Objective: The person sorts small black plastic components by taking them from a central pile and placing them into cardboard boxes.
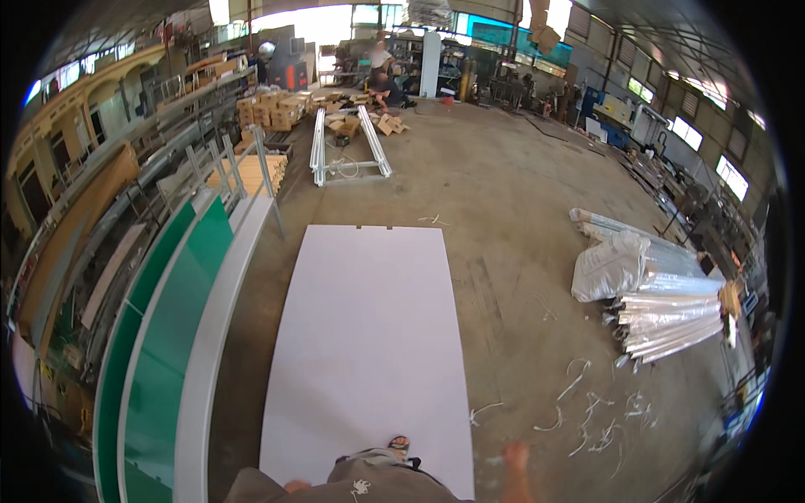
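Note:
A long white panel (pixel 369 335) lies flat on the floor in front of me, and my sandalled foot (pixel 399 443) is on its near end. My left hand (pixel 296 485) barely shows at the lower edge, close against my dark shirt and over the panel; its fingers are hidden. Out to the right, past the panel's edge, my right hand (pixel 516 455) hangs above the concrete floor. It looks small and blurred, so how its fingers lie cannot be made out. Nothing shows in either hand.
Green and white panels (pixel 180 335) stand along the left. Ahead lies a white metal frame (pixel 348 155) near cardboard boxes (pixel 277 109). Two people (pixel 381 80) are at the back. Plastic-wrapped bundles (pixel 667 323) and a white sack (pixel 610 267) lie right, with loose white straps (pixel 597 423) nearer.

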A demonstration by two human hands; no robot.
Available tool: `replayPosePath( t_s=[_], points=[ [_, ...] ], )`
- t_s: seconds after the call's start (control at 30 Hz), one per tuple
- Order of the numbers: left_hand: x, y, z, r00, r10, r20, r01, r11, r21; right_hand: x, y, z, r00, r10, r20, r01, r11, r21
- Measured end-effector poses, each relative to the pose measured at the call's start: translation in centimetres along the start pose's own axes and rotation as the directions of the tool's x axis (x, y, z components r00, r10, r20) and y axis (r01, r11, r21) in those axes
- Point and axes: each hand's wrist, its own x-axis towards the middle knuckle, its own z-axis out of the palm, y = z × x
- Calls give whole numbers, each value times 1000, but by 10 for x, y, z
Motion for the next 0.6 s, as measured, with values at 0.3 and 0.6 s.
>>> replayPosePath(
  t_s=[0.3, 0.6],
  points=[
    [179, 643, -273, 720, 620, -312, -682, 715, -152, 263, -156, 90, 464, 579, 670, -598, 763, -245],
    [495, 778, -414, 764, 288, -577, -260, 956, 133, 851, -280, 140, 586, 626, 514, -667, 733, -132]
  ],
)
